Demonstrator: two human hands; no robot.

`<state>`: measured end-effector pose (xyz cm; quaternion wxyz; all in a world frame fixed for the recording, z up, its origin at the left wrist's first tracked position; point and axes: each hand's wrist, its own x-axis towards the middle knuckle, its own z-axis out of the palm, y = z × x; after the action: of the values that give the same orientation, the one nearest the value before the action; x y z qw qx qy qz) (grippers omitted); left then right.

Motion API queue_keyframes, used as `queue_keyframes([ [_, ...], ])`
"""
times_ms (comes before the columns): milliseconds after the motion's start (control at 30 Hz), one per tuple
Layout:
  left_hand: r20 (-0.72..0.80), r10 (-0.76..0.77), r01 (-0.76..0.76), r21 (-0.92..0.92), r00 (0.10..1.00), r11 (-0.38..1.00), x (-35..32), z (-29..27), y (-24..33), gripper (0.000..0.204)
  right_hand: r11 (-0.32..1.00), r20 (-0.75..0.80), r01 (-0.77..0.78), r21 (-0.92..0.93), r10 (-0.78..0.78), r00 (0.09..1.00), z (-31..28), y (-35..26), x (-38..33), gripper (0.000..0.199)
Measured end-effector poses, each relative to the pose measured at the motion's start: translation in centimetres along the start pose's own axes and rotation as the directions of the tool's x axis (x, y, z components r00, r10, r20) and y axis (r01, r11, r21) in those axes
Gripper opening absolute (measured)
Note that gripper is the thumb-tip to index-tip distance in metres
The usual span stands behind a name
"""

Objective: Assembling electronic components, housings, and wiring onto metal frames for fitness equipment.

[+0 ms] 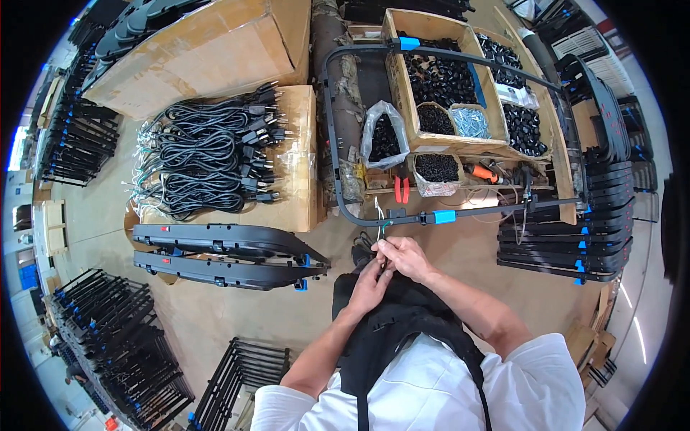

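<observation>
Close in front of my body, both hands meet on a power cord whose thin white and green wire ends [381, 215] stick up past my fingers. My right hand [407, 258] is closed, pinching the cord near those ends. Just below it, my left hand [369, 289] is closed around the cord too; the rest of it is hidden by my fingers. The wire ends lie by the lower bar of a black tubular frame [489, 211], which has blue tape [445, 216] on it. Red-handled pliers [401, 189] lie beyond the bar.
Bundled black power cords [205, 154] cover a cardboard box [298, 158] at left, with two long black housings [215, 269] before it. Wooden bins [438, 79] hold black parts and screws. An orange power tool [483, 172] lies near them. Stacked black frames [568, 248] stand at right.
</observation>
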<state>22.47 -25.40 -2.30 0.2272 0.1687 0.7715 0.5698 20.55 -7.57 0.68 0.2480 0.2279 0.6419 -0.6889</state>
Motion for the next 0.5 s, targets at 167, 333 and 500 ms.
queue_keyframes([
  [167,0.202,-0.333,0.383,-0.308,0.921,0.871,-1.4,-0.1,-1.7,0.032,0.508,0.078,0.179,-0.842,-0.214,0.974,-1.4,-6.1,-1.9,0.049],
  [333,0.183,-0.32,0.364,-0.306,0.929,0.88,-1.3,-1.0,-1.6,0.036,0.596,-0.137,-0.012,-0.803,-0.165,0.977,-4.9,-14.9,2.0,0.055],
  [500,0.248,-0.328,0.406,-0.414,0.911,0.815,-1.5,-0.8,-2.2,0.032,0.839,0.372,0.127,-0.53,0.094,0.924,-6.7,-11.2,9.6,0.042],
])
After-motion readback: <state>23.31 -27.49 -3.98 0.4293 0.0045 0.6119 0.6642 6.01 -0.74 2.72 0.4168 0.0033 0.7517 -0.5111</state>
